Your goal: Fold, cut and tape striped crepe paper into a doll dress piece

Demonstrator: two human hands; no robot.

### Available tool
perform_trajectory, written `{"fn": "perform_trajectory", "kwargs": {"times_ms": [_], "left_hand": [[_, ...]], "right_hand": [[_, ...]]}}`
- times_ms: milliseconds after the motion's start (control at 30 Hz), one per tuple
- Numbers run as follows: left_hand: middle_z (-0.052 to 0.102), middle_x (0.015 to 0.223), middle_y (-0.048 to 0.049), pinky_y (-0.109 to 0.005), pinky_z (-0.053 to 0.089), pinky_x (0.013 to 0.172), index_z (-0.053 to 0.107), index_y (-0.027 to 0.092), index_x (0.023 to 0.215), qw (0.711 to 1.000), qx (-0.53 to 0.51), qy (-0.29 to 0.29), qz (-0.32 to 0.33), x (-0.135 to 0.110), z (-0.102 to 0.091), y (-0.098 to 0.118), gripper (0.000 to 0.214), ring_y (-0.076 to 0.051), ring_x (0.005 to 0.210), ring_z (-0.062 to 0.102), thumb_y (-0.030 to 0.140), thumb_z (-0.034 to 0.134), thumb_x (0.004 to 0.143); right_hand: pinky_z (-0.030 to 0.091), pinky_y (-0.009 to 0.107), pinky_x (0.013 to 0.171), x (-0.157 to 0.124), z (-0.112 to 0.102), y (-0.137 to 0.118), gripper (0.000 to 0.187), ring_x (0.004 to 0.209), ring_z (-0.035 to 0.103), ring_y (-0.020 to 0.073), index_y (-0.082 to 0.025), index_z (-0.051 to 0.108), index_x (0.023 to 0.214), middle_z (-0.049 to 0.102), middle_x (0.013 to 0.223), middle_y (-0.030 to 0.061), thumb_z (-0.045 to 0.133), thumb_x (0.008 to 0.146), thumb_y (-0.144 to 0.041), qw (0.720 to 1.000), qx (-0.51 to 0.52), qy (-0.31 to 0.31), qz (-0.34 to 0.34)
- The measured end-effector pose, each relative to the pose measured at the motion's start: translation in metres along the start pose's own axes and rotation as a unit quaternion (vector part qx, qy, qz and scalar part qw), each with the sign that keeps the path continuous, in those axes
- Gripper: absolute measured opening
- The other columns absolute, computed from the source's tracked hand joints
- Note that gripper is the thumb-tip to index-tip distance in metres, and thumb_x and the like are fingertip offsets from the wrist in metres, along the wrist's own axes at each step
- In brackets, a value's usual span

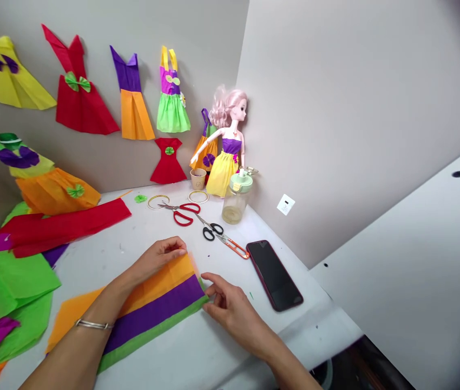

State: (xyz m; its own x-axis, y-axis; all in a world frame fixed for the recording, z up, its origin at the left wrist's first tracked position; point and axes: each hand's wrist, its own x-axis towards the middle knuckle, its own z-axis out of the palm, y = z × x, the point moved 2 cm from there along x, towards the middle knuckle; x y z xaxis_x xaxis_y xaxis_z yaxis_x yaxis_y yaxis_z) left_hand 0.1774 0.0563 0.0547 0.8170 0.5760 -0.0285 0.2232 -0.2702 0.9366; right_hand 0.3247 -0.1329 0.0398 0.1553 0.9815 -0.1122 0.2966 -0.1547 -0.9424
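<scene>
Left hand (pixel 156 260) curled on crepe paper (pixel 152 309) — grip hidden — right hand (pixel 230 309) half-open at edge

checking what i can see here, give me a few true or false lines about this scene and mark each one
The left hand touches the striped paper, banded orange, purple and green. True.
The right hand grips scissors. False: its fingers are at the paper's edge, and the red-handled scissors lie beyond the paper.
A silver bangle circles the left wrist. True.
The phone lies screen down. False: its dark screen faces up.
The doll wears a purple and yellow dress. True.
The green-lidded jar lies on its side. False: it stands upright.
</scene>
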Motion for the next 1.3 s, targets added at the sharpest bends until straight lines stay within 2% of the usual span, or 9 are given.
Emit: {"fn": "perform_trajectory", "kwargs": {"times_ms": [267, 433, 533, 667, 800, 900, 1000, 1133, 1300], "left_hand": [[0.064, 0.087, -0.0006, -0.029, 0.044, 0.084, 0.066, 0.022, 0.081, 0.988, -0.044, -0.150, -0.012, -0.007, -0.010, 0.006, 0.019, -0.019, 0.086, 0.058, 0.041, 0.065, 0.083], [0.064, 0.090, 0.0007, -0.027, 0.043, 0.085, 0.069, 0.024, 0.081, 0.980, -0.065, -0.185, -0.011, -0.010, -0.012, 0.012, 0.011, -0.018, 0.089, 0.057, 0.034, 0.066, 0.084], [0.064, 0.089, 0.0000, -0.027, 0.044, 0.084, 0.068, 0.022, 0.081, 0.984, -0.038, -0.175, -0.012, -0.009, -0.005, 0.015, 0.016, -0.018, 0.088, 0.058, 0.037, 0.065, 0.085], [0.066, 0.089, -0.0017, -0.030, 0.047, 0.083, 0.066, 0.020, 0.085, 0.992, 0.042, -0.121, -0.011, 0.000, 0.010, 0.018, 0.024, -0.020, 0.087, 0.060, 0.044, 0.061, 0.085], [0.063, 0.117, -0.0047, -0.036, 0.043, 0.099, 0.061, 0.023, 0.109, 0.995, 0.100, -0.010, -0.008, -0.005, 0.006, 0.032, 0.030, -0.023, 0.111, 0.057, 0.043, 0.058, 0.087], [0.063, 0.122, -0.0035, -0.038, 0.044, 0.101, 0.060, 0.026, 0.114, 0.973, 0.223, 0.053, 0.005, -0.033, -0.011, 0.045, 0.030, -0.023, 0.114, 0.057, 0.044, 0.056, 0.089], [0.063, 0.125, -0.0036, -0.039, 0.046, 0.103, 0.059, 0.028, 0.119, 0.948, 0.309, 0.078, 0.005, -0.081, -0.016, 0.041, 0.032, -0.023, 0.116, 0.059, 0.045, 0.051, 0.093], [0.053, 0.145, -0.0044, -0.043, 0.041, 0.111, 0.047, 0.031, 0.139, 0.925, 0.368, 0.093, 0.029, -0.153, 0.009, 0.008, 0.049, -0.025, 0.135, 0.047, 0.047, 0.053, 0.093], [0.045, 0.151, -0.0009, -0.043, 0.044, 0.109, 0.031, 0.038, 0.148, 0.910, 0.386, 0.144, -0.035, -0.219, 0.027, -0.024, 0.058, -0.024, 0.137, 0.045, 0.044, 0.052, 0.094]], "right_hand": [[0.045, 0.024, 0.067, -0.011, -0.006, 0.002, 0.062, 0.065, 0.050, 0.0097, -0.033, 0.050, 0.135, 0.063, 0.113, -0.0013, 0.055, 0.078, -0.009, 0.998, -0.058, 0.012, -0.037], [0.046, 0.025, 0.068, -0.012, -0.007, 0.003, 0.068, 0.066, 0.051, 0.0098, -0.036, 0.045, 0.139, 0.060, 0.119, -0.0005, 0.054, 0.078, -0.007, 0.996, -0.072, 0.010, -0.059], [0.045, 0.024, 0.068, -0.013, -0.006, 0.000, 0.070, 0.066, 0.052, 0.0094, -0.036, 0.044, 0.141, 0.060, 0.119, -0.0006, 0.059, 0.078, -0.008, 0.997, -0.048, -0.010, -0.051], [0.041, 0.022, 0.061, -0.011, -0.001, -0.001, 0.067, 0.061, 0.048, 0.0088, -0.033, 0.047, 0.139, 0.064, 0.100, -0.0031, 0.068, 0.078, -0.017, 1.000, -0.024, -0.019, -0.004], [0.039, 0.023, 0.062, -0.008, 0.003, 0.003, 0.056, 0.064, 0.051, 0.0108, -0.028, 0.051, 0.135, 0.061, 0.086, -0.0029, 0.060, 0.082, -0.013, 0.996, -0.087, 0.007, 0.011], [0.040, 0.025, 0.065, -0.010, 0.001, 0.005, 0.056, 0.070, 0.055, 0.0144, -0.026, 0.048, 0.138, 0.062, 0.086, -0.0009, 0.056, 0.083, -0.013, 0.988, -0.151, 0.013, 0.002], [0.041, 0.027, 0.066, -0.014, -0.002, 0.005, 0.056, 0.072, 0.058, 0.0170, -0.026, 0.043, 0.141, 0.063, 0.087, 0.0002, 0.054, 0.087, -0.021, 0.980, -0.198, 0.020, -0.010], [0.042, 0.029, 0.068, -0.016, -0.003, 0.005, 0.053, 0.072, 0.059, 0.0181, -0.026, 0.043, 0.141, 0.063, 0.084, 0.0000, 0.053, 0.089, -0.029, 0.976, -0.214, 0.021, -0.018], [0.043, 0.029, 0.065, -0.014, -0.001, 0.009, 0.053, 0.066, 0.058, 0.0172, -0.026, 0.046, 0.139, 0.063, 0.082, -0.0004, 0.054, 0.088, -0.034, 0.976, -0.215, 0.030, -0.030]]}}
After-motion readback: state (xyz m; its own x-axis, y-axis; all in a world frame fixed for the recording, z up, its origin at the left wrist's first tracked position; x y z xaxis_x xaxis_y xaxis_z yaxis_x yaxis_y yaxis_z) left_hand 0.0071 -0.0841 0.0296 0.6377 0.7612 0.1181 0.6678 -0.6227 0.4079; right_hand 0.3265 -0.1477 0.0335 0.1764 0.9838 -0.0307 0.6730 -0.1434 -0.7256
